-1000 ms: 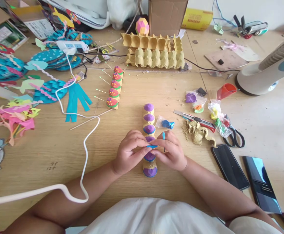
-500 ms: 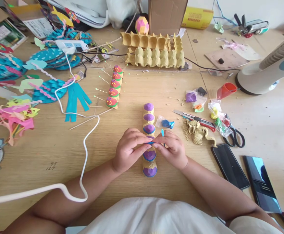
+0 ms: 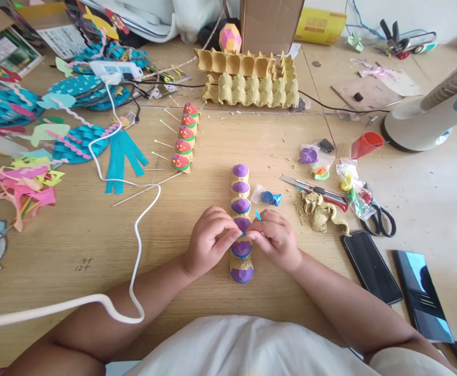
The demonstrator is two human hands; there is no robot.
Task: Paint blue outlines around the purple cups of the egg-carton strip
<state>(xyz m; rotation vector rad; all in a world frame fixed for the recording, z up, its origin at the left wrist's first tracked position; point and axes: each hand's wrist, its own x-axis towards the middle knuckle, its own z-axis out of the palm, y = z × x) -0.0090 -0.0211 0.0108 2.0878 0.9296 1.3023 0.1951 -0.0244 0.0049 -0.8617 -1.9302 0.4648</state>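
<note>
A strip of egg carton cups [image 3: 241, 261] stands on the table before me, its bumps covered with purple clay and several edged in blue. My left hand [image 3: 214, 243] pinches a thin piece of blue clay [image 3: 244, 234] over the middle of the strip. Opposite it, my right hand [image 3: 276, 240] is closed in a pinch at the other end of that clay. A slim light-blue tool tip [image 3: 257, 215] sticks up from between the right fingers; the rest is hidden. Just beyond that hand lies a bag of blue clay [image 3: 269, 197].
A row of red and green painted cups [image 3: 185, 140] stands at the left. Egg cartons [image 3: 257, 90] lie behind. To the right are a utility knife [image 3: 314, 191], torn carton scraps [image 3: 320, 213], scissors [image 3: 385, 222] and a phone [image 3: 371, 266]. A white cable [image 3: 136, 250] crosses the left side.
Both hands have shifted slightly apart, showing more of the purple bump between them. The light-blue tool tip now leans to the left. The carton strip stays in place.
</note>
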